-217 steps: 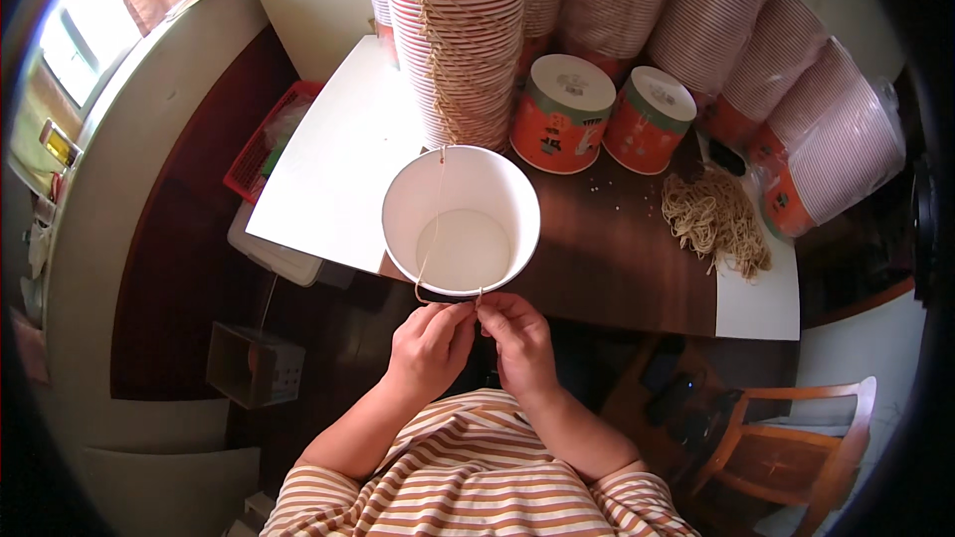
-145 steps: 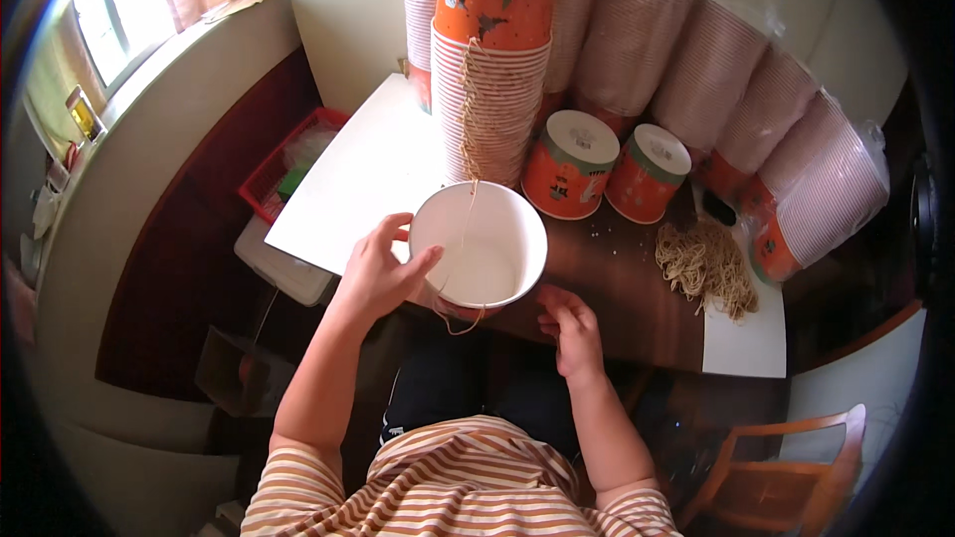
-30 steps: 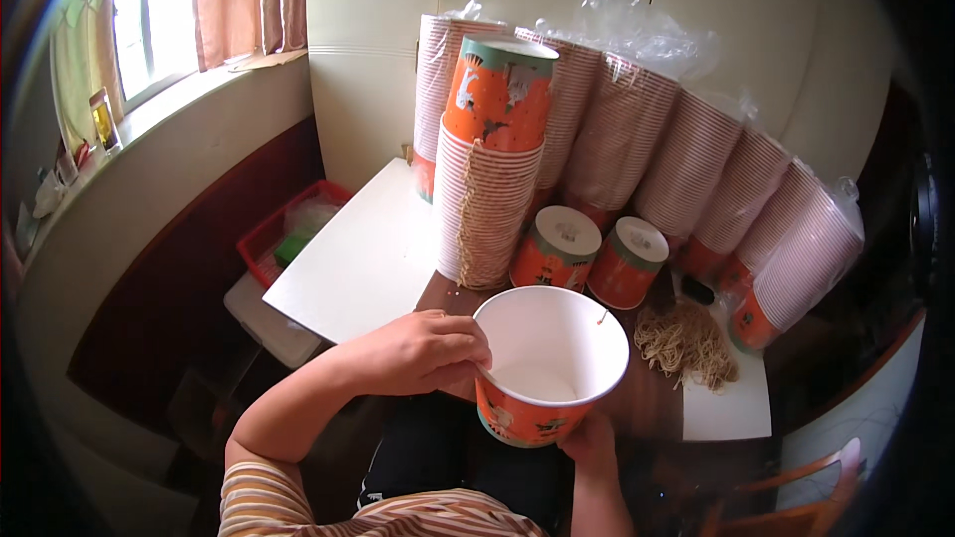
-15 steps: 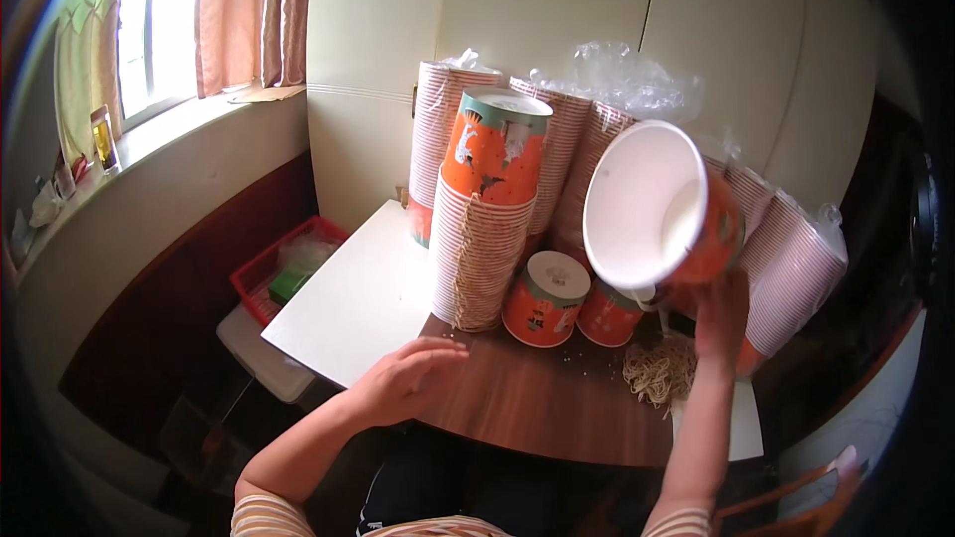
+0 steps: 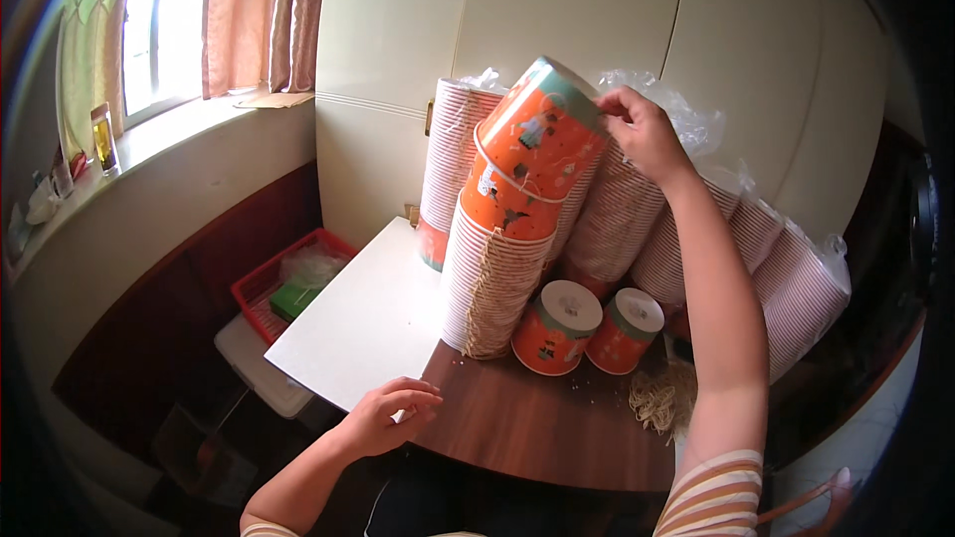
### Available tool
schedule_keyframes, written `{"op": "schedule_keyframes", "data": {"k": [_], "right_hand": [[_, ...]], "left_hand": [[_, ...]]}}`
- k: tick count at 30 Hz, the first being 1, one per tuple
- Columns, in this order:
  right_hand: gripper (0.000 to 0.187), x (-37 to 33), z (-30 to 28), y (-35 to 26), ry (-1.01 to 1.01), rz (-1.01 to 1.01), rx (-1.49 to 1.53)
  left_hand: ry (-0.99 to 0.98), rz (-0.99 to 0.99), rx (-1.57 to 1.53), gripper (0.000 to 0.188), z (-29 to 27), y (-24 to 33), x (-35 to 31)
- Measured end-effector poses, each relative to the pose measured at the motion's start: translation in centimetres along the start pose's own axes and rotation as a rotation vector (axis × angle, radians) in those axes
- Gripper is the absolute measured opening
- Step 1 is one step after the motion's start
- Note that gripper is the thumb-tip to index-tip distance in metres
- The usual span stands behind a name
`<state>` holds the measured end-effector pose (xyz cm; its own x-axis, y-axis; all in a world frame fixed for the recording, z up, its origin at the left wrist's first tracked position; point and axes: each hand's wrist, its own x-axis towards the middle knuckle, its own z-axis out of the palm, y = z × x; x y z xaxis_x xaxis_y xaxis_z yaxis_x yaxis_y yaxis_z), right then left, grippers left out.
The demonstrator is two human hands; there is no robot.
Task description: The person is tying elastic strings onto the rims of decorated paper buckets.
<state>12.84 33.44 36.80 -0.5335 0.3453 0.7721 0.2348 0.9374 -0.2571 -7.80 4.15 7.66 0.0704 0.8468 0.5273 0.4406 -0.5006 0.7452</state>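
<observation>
My right hand grips an orange paper bucket with a green band by the side of its base. The bucket is tilted, mouth down, its rim around the top of a tall stack of upturned nested paper buckets. Beige strings run down that stack's side. My left hand hovers at the table's front edge, fingers loosely bent and apart, with nothing held that I can see. Beside the stack, two upturned orange paper buckets, a larger one and a smaller one, stand on the brown tabletop.
Several plastic-wrapped bucket stacks line the back and right. A bundle of beige string lies at the table's right. The white table part extends left; below it are a red basket and a white lidded box.
My right hand has carried the orange bucket from the right up and left onto the stack, turning its mouth downward. My left hand has dropped slightly and bent its fingers.
</observation>
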Motion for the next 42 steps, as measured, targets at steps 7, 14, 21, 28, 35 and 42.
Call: {"op": "schedule_keyframes", "data": {"k": [7,14,21,28,35,42], "right_hand": [[0.013,2.0,4.8,-2.4,-0.204,0.074,-0.208],[0.013,1.0,5.3,-2.4,-0.211,0.149,-0.263],[0.013,0.5,5.6,-1.6,-0.203,0.11,-0.237],[0.014,0.4,6.0,-1.7,-0.18,0.098,-0.253],[0.016,0.4,6.6,-2.4,-0.178,0.075,-0.309],[0.018,-0.1,7.0,-2.5,-0.136,0.035,-0.41]], "left_hand": [[0.008,-0.027,-0.02,0.02,-0.2,-1.3,-0.4],[-0.009,-0.059,-0.028,0.02,-0.1,-1.8,-0.9],[0.019,-0.069,-0.04,0.02,0.5,-1.1,-1.0],[-0.01,-0.088,-0.024,0.02,0.8,-1.1,-1.1],[-0.031,-0.071,-0.036,0.021,1.7,-1.4,-1.0],[-0.06,-0.117,-0.079,0.02,1.9,-1.1,-1.0]]}}
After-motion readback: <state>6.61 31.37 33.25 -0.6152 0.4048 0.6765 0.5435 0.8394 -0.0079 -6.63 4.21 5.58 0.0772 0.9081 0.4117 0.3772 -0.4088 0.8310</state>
